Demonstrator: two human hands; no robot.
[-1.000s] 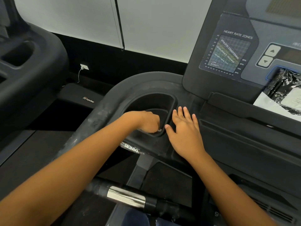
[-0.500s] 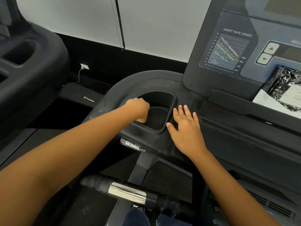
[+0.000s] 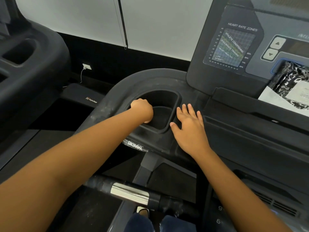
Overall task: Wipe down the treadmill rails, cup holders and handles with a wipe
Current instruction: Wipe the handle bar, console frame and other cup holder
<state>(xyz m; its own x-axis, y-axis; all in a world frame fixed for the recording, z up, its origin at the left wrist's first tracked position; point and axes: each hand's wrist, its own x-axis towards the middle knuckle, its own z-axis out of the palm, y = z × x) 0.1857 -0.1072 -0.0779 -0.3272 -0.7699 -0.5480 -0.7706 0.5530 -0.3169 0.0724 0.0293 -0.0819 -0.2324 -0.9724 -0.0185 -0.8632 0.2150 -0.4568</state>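
**Left hand fisted at the cup holder rim, right hand flat beside it**

At the centre of the frame sits the black, rounded-rectangle plastic cup holder [image 3: 164, 104], moulded into the curved black treadmill rail [image 3: 133, 81], whose top shows pale dusty smears. The left hand [image 3: 142, 110] is clenched into a fist at the left edge of the recess, knuckles over the rim; a sliver of something pale shows under the fist, but whether it is the wipe cannot be told. The right hand [image 3: 189, 128] lies released and flat, fingers spread, on the black surface just right of the cup holder, holding nothing.

Below the cup holder a silver-lettered label [image 3: 135, 145] reads "BIGMAX", seen upside down. At the left middle of the frame a black motor cover [image 3: 87, 96] carries the word "impulse". At the upper right, the grey console panel [image 3: 234, 46] bears a chart headed "HEART RATE ZONES", with bands marked "ATHLETIC CONDITIONING", "ENDURANCE TRAINING", "HEART HEALTHY" and "LOW INTESITY". Beside it are two grey arrow buttons [image 3: 274, 48], one up and one down. A crinkled black-and-white plastic packet [image 3: 294, 81] rests on the console ledge at the right edge. Near the bottom centre a black handle with a shiny chrome sensor band [image 3: 129, 193] crosses the frame. The digits "9" and "6" show at the lower right.
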